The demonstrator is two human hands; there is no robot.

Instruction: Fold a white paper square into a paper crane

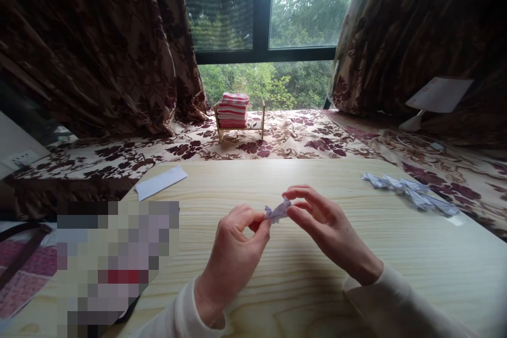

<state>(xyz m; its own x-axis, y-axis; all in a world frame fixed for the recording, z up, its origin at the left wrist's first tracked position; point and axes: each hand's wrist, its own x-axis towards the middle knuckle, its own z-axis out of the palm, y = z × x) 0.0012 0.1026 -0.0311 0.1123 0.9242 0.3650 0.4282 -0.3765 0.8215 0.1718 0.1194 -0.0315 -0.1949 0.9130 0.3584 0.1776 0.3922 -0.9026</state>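
Note:
A small folded piece of pale lilac paper [278, 211] is held just above the light wooden table [277, 285]. My left hand [233, 253] pinches its left end between thumb and forefinger. My right hand [327, 227] pinches its right end with the fingertips, the other fingers stretched out. Both wrists show cream sleeves.
A row of folded paper pieces [412, 190] lies at the table's right edge. A white paper strip [160, 182] lies at the far left. A blurred-out patch [114, 259] covers the near left. Behind are a floral-covered ledge, a small wooden rack with striped cloths [234, 111], curtains and a window.

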